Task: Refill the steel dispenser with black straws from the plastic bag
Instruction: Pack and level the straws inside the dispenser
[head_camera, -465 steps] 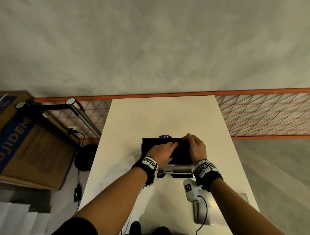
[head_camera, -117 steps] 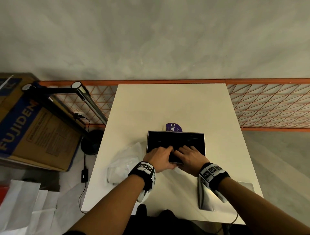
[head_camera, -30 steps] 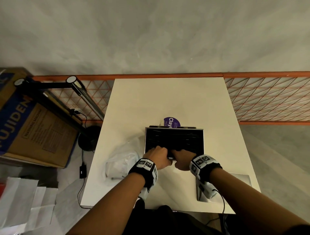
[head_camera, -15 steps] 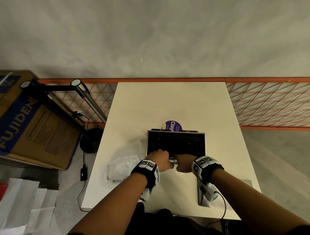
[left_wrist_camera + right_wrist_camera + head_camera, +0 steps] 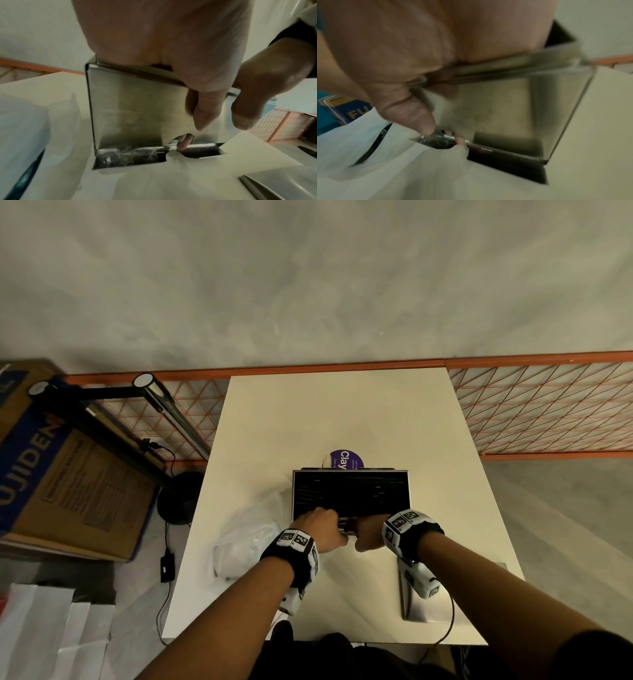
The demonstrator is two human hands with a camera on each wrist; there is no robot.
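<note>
White rectangular table (image 5: 342, 412) holds an open-topped shiny steel box dispenser (image 5: 130, 108) near its middle, packed with thin black straws (image 5: 349, 491). Crumpled clear plastic bag (image 5: 246, 539) lies just left of it, one black straw visible inside. Left hand (image 5: 320, 529) and right hand (image 5: 368, 534), side by side, both grip the dispenser's near top edge, thumbs down its front.

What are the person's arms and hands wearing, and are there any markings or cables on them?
Both forearms are bare, and the left hand and right hand wear no gloves. Each wrist carries a black band with square black-and-white coded tags. A white camera unit, also tagged, hangs under each wrist; a thin black cable runs from the right one. Dark sleeves show at the upper arms.
</note>
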